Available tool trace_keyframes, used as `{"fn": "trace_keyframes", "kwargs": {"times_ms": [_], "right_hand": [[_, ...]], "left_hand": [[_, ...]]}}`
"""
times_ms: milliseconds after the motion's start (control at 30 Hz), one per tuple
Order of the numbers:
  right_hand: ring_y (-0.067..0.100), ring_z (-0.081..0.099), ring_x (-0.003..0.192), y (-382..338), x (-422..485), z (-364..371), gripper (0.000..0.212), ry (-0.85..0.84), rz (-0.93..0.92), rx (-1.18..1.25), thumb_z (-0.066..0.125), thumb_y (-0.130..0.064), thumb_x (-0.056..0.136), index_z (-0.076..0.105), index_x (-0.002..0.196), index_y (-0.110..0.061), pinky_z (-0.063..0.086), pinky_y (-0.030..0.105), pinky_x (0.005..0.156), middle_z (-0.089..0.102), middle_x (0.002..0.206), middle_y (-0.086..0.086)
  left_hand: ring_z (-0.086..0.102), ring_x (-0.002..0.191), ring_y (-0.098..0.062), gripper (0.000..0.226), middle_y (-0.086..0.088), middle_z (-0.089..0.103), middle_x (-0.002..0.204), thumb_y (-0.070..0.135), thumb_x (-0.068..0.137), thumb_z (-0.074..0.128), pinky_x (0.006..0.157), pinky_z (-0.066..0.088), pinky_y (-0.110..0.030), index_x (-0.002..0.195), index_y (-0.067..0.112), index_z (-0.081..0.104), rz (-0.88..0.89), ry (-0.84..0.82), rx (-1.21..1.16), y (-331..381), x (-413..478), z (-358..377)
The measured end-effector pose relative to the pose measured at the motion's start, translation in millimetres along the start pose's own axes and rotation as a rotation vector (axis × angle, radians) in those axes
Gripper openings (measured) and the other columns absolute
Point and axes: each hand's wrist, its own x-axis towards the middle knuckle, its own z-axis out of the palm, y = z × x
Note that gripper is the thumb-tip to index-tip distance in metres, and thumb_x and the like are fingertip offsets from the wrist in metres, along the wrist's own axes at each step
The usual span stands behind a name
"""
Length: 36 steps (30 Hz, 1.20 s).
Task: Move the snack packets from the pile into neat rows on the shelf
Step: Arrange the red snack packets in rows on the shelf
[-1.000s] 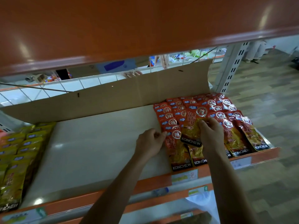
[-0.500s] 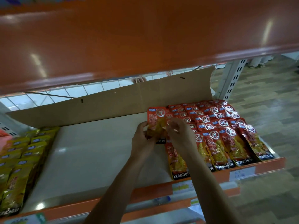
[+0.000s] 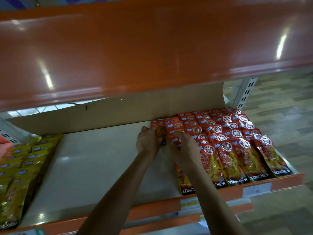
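Snack packets (image 3: 20,167), yellow: far left of the shelf (image 3: 94,167), in overlapped rows running front to back, cut off by the frame edge. Shelf middle: white surface between yellow stock and red stock, with a cardboard sheet (image 3: 110,114) upright along the back. Left hand (image 3: 147,143): grasping the red packet (image 3: 160,131), fingers curled over its left side and lower end. Red packet: far back on the shelf, near the cardboard, just left of the red rows (image 3: 237,141); long axis front to back, printed top toward the cardboard; directly ahead of the left hand and between both hands, left hand the nearer. Judged step: seating at the head of a new column beside the leftmost finished one, the coming move dependent on keeping that axis parallel to the neighbour. Right hand (image 3: 185,150): fingers laid over the tops of the adjoining red packets, beside the held one; pinching or merely pressing, impossible to tell. Red rows: right part of the shelf, shingled, brand ends at the front lip. Hidden or unclear: lower half of the held packet behind the left hand, only a scrap of lettering showing; front of the leftmost red column behind the right forearm; source pile out of view; everything above the cardboard blocked by the orange upper shelf (image 3: 152,48).
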Motion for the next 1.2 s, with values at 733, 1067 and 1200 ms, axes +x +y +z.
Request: {"fn": "trace_keyframes", "kwargs": {"times_ms": [733,1067,1200], "right_hand": [[0.02,0.047,0.119,-7,-9,11,0.036,-0.007,-0.054,-0.067,0.053,-0.012,0.09,0.056,0.126,-0.014,0.034,0.025,0.09,0.056,0.126,0.003],[0.02,0.035,0.136,-91,-49,97,0.039,-0.097,-0.215,-0.121,0.055,-0.015,0.093,0.054,0.132,-0.013,0.026,0.03,0.112,0.05,0.14,0.004],[0.025,0.031,0.138,-145,-84,153,0.041,-0.17,-0.279,-0.107,0.056,-0.015,0.091,0.055,0.132,-0.012,0.024,0.032,0.113,0.047,0.143,0.008]], "left_hand": [[0.044,0.118,-0.027,0.04,-0.011,0.047,0.13,0.041,0.099,0.041,0.089,0.044,-0.036,0.131,0.017,0.047,0.057,0.136,0.036,-18,-14,-4],[0.044,0.124,-0.03,0.046,-0.01,0.051,0.134,0.032,0.092,0.055,0.097,0.045,-0.04,0.135,0.014,0.051,0.084,0.204,0.003,-128,-78,-67],[0.053,0.111,-0.037,0.045,-0.015,0.058,0.12,0.03,0.084,0.056,0.087,0.051,-0.046,0.124,0.01,0.059,0.019,0.308,0.022,-204,-113,-115]]}}
